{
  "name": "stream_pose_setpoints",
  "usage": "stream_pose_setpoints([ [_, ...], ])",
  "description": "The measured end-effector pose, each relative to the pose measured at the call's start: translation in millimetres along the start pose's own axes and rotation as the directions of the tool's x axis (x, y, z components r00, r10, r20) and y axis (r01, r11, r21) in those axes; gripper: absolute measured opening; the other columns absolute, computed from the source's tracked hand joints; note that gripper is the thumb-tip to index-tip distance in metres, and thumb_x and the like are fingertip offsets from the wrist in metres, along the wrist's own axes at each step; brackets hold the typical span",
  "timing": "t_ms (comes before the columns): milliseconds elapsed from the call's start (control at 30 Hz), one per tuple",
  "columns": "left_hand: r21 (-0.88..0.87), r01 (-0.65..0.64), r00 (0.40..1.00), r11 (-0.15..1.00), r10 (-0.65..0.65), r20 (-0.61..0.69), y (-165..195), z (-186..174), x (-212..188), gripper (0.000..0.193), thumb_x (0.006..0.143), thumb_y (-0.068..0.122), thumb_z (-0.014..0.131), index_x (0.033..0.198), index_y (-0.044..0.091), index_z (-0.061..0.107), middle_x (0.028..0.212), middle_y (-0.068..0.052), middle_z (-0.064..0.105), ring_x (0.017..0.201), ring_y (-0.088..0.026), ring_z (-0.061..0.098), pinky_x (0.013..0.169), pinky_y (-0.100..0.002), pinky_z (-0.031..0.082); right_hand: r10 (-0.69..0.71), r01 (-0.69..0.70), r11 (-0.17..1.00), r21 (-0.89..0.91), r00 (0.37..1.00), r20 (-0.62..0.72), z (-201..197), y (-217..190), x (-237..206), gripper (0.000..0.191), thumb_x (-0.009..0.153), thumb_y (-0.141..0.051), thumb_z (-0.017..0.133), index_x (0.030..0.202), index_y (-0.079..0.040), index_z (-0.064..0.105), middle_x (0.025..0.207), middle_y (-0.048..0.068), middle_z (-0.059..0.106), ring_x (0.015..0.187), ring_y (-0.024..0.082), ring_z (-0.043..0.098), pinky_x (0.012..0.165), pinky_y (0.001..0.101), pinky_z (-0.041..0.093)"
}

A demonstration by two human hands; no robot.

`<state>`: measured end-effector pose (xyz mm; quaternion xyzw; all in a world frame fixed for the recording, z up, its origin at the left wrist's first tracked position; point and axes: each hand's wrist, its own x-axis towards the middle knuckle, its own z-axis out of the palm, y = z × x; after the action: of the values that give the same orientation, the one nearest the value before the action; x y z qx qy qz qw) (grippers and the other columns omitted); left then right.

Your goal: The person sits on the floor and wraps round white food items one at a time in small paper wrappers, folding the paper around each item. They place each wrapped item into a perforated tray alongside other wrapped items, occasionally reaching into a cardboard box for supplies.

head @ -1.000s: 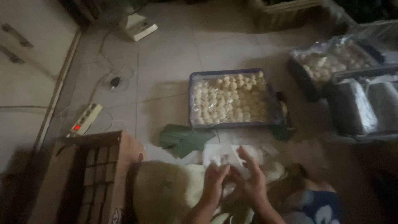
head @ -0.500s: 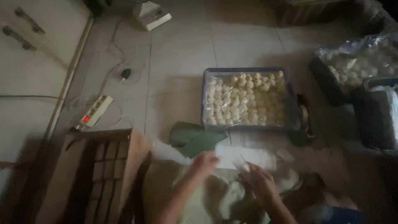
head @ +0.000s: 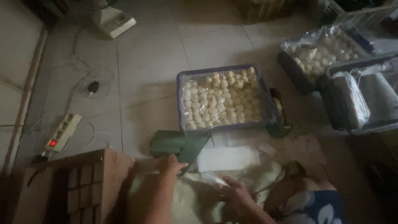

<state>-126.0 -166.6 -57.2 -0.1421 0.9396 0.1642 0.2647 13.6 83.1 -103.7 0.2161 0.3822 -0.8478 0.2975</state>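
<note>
Head view: left hand (head: 171,164) grips a green leaf (head: 182,146); right hand (head: 234,194) rests half-curled on pale cloth (head: 195,199).

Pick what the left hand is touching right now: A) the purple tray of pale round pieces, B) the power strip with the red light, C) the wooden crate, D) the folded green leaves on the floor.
D: the left hand rests on the edge of the folded green leaves, apart from the purple tray.

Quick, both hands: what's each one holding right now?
Left hand: closed on a green leaf strip.
Right hand: resting on the pale cloth; grip cannot be told.
</note>
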Motion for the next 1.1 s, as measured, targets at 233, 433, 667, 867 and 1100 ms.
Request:
stream_pose_setpoints([
  [233,-0.007,-0.008,0.997,1.0,0.007,-0.082,-4.6,2.1,-17.2,0.041,0.085,0.029,0.073,0.116,0.003,0.065,0.114,-0.018,0.067,0.104,-0.032,0.065,0.091,-0.046,0.053,-0.13,0.104,0.99,0.094,0.929,0.346,-8.4,33.8,-19.2,0.096,0.069,-0.056,0.083,0.145,-0.008,0.048,0.131,0.009,0.06,0.119,0.028,0.063,0.095,0.0455,0.054],
  [433,-0.406,-0.185,0.978,0.895,0.125,-0.17,-5.5,-12.6,-22.3,0.03,0.087,0.021,0.071,0.107,0.0,0.066,0.101,-0.016,0.072,0.091,-0.027,0.071,0.084,-0.044,0.057,-0.217,0.278,0.784,-0.554,0.96,0.175,-28.2,-11.3,-34.5,0.063,0.086,-0.041,0.071,0.141,-0.014,0.057,0.135,0.008,0.062,0.105,0.027,0.067,0.085,0.0423,0.06],
  [667,-0.939,0.3,0.906,-0.167,0.358,0.225,-16.3,50.8,-70.3,0.04,0.082,0.025,0.069,0.117,0.008,0.061,0.118,-0.01,0.061,0.105,-0.024,0.066,0.092,-0.045,0.057,-0.283,0.259,0.852,-0.456,0.959,0.015,0.9,-90.5,-51.6,0.045,0.088,-0.014,0.072,0.13,0.001,0.067,0.107,0.019,0.076,0.091,0.026,0.072,0.077,0.0367,0.06],
  [867,-0.872,0.284,0.858,-0.399,0.512,0.045,27.3,74.0,-111.1,0.054,0.091,0.048,0.056,0.125,0.007,0.06,0.124,-0.012,0.063,0.109,-0.027,0.065,0.092,-0.045,0.056,-0.325,0.334,0.894,-0.298,0.942,0.083,57.6,-73.6,-62.8,0.029,0.085,-0.004,0.075,0.111,0.005,0.068,0.099,0.019,0.073,0.086,0.026,0.072,0.075,0.04,0.06],
  [1100,-0.857,0.266,0.759,-0.442,0.644,-0.097,57.6,41.3,-169.1,0.077,0.093,0.07,0.044,0.134,0.006,0.059,0.134,-0.012,0.066,0.116,-0.028,0.066,0.094,-0.043,0.056,-0.46,0.437,0.807,-0.398,0.887,0.042,72.3,-59.5,-68.9,0.029,0.081,-0.005,0.078,0.107,0.005,0.069,0.095,0.016,0.076,0.08,0.023,0.074,0.069,0.036,0.062],
])
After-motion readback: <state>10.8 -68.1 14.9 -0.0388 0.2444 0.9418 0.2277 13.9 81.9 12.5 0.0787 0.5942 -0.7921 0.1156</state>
